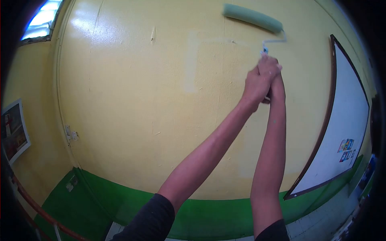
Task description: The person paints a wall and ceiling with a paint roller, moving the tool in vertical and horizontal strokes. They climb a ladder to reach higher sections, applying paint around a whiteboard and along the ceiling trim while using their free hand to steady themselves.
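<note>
A paint roller [253, 18] with a pale green sleeve is raised near the top of the yellow wall [132, 100], its wire frame bending down to the handle. Both arms reach up to it. My left hand [257, 86] is wrapped round the handle, and my right hand [274, 68] is closed on it too, overlapping the left. The fingers hide most of the handle. A paler vertical patch [190, 62] marks the wall left of the hands. Whether the sleeve touches the wall I cannot tell.
A framed whiteboard [341, 120] hangs at the right. Green paint [217, 217] covers the lower wall. At the left are a louvred window [42, 20], a poster [15, 130], a wall socket [71, 182] and a reddish rail [40, 211]. Pale floor tiles [317, 221] show below.
</note>
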`<state>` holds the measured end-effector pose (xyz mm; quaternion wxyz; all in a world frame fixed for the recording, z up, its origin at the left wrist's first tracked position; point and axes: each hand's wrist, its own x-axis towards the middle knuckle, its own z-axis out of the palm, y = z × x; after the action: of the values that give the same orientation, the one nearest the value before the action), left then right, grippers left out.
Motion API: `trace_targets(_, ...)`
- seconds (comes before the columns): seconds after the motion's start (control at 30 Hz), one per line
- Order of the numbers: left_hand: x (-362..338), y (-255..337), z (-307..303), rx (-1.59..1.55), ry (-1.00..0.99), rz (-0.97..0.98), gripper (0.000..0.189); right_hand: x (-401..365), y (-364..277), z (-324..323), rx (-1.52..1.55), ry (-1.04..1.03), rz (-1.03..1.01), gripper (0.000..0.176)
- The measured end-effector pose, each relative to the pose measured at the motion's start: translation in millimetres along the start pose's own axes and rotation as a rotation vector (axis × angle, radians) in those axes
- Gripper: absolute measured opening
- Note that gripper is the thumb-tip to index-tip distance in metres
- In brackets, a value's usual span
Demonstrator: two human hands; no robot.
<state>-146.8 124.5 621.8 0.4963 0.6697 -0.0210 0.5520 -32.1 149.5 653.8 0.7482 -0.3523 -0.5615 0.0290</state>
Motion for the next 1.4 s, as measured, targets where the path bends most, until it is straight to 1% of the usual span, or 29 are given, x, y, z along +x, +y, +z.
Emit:
trace_targets(0.03, -13.3, -4.7, 3.5, 0.009, -0.022, -0.120, 0.070, -16.1, 5.5, -7.0, -0.001, -0.001, 0.005, 0.046)
trace_targets(0.07, -20.8, -15.5, 3.1, 0.022, -0.085, -0.159, 0.072, -33.1, 10.5, -14.2, -0.145, 0.048, 0.031, 0.044)
trace_targets(0.1, -28.3, -34.2, 7.0, 0.025, -0.090, -0.159, 0.072, -48.9, 13.7, -21.5, -0.287, 0.099, 0.052, 0.043)
trace_targets(0.17, -45.3, -70.3, 21.6, -0.058, -0.070, -0.051, 0.087, -60.4, 63.5, -57.1, -0.360, 0.025, -0.016, 0.041)
trace_targets(0.2, -58.9, -73.1, 26.4, -0.060, -0.075, -0.050, 0.087, -78.9, 44.2, -55.5, -0.363, 0.030, -0.018, 0.041)
trace_targets(0.27, -85.9, -80.0, 36.3, -0.115, -0.062, -0.063, 0.092, -114.0, 8.3, -54.6, -0.709, 0.052, 0.133, 0.040)
trace_targets(0.3, -93.6, -93.9, 41.5, -0.120, -0.069, -0.065, 0.092, -124.8, 10.3, -58.4, -0.714, 0.058, 0.135, 0.040)
trace_targets(0.37, -102.9, -115.1, 50.8, -0.044, 0.037, 0.131, 0.094, -142.3, 16.1, -66.8, -0.760, 0.057, 0.142, 0.041)
trace_targets(0.4, -107.1, -119.9, 52.5, -0.029, 0.041, 0.136, 0.094, -147.8, 22.0, -69.4, -0.749, 0.053, 0.095, 0.041)
trace_targets(0.43, -105.4, -124.0, 51.7, -0.036, 0.040, 0.135, 0.094, -146.1, 22.7, -71.6, -0.756, 0.054, 0.096, 0.041)
trace_targets(0.5, -99.2, -105.7, 44.1, -0.141, -0.107, -0.102, 0.093, -137.8, 14.6, -66.3, -0.741, 0.051, 0.083, 0.042)
trace_targets(0.53, -93.4, -92.8, 40.3, -0.144, -0.106, -0.105, 0.093, -124.3, 15.1, -64.6, -0.765, 0.061, 0.092, 0.042)
trace_targets(0.57, -85.6, -71.9, 36.8, -0.136, -0.144, -0.151, 0.094, -109.1, 13.3, -63.1, -0.769, 0.057, 0.095, 0.042)
trace_targets(0.6, -76.3, -60.1, 33.5, -0.126, -0.181, -0.196, 0.096, -93.9, 11.7, -61.0, -0.693, 0.061, 0.104, 0.042)
trace_targets(0.63, -65.9, -59.4, 32.3, -0.126, -0.176, -0.198, 0.096, -85.6, 11.3, -58.5, -0.616, 0.065, 0.113, 0.042)
trace_targets(0.7, -49.4, -61.0, 33.0, -0.127, -0.136, -0.092, 0.097, -87.9, -6.9, -43.9, -0.569, 0.085, 0.149, 0.042)
trace_targets(0.73, -47.8, -60.5, 29.1, -0.156, -0.180, -0.132, 0.096, -90.0, -12.8, -38.8, -0.520, 0.112, 0.184, 0.042)
trace_targets(0.77, -51.7, -62.5, 27.7, -0.154, -0.178, -0.132, 0.096, -93.9, -9.3, -38.6, -0.518, 0.109, 0.185, 0.042)
trace_targets(0.83, -69.5, -69.0, 27.0, -0.150, -0.132, -0.175, 0.087, -109.5, 1.7, -42.6, -0.533, 0.110, 0.129, 0.042)
trace_targets(0.87, -78.1, -75.7, 27.5, -0.146, -0.129, -0.176, 0.087, -116.3, 4.8, -44.9, -0.529, 0.107, 0.130, 0.042)
trace_targets(0.93, -85.5, -90.0, 31.5, -0.130, -0.127, -0.060, 0.096, -122.2, 7.8, -49.7, -0.699, 0.100, 0.206, 0.040)
trace_targets(1.07, -64.6, -85.4, 35.2, -0.153, -0.134, -0.086, 0.095, -107.0, 7.7, -56.9, -0.711, 0.098, 0.153, 0.039)
trace_targets(1.17, -46.2, -71.2, 39.2, -0.160, -0.133, -0.112, 0.095, -92.3, 3.8, -70.3, -0.097, -0.021, 0.170, 0.041)
trace_targets(1.2, -48.5, -68.0, 41.0, -0.158, -0.127, -0.068, 0.098, -94.0, -19.2, -49.3, -0.499, 0.079, 0.197, 0.042)
trace_targets(1.23, -53.0, -69.3, 40.9, -0.160, -0.130, -0.070, 0.098, -91.6, 0.7, -61.4, -0.501, 0.082, 0.198, 0.042)
trace_targets(1.27, -60.4, -76.8, 41.2, -0.137, -0.130, -0.105, 0.098, -89.6, 38.4, -84.5, -0.379, 0.027, 0.115, 0.042)
trace_targets(1.3, -69.5, -85.4, 41.8, -0.115, -0.132, -0.139, 0.099, -103.9, 24.3, -75.3, -0.258, -0.027, 0.031, 0.042)
trace_targets(1.33, -82.8, -94.6, 42.2, -0.117, -0.138, -0.141, 0.099, -123.4, 10.2, -66.0, -0.782, 0.060, 0.041, 0.042)
trace_targets(1.4, -119.4, -114.9, 40.6, -0.128, -0.149, -0.160, 0.093, -152.1, 23.0, -70.4, -0.895, 0.034, 0.152, 0.041)
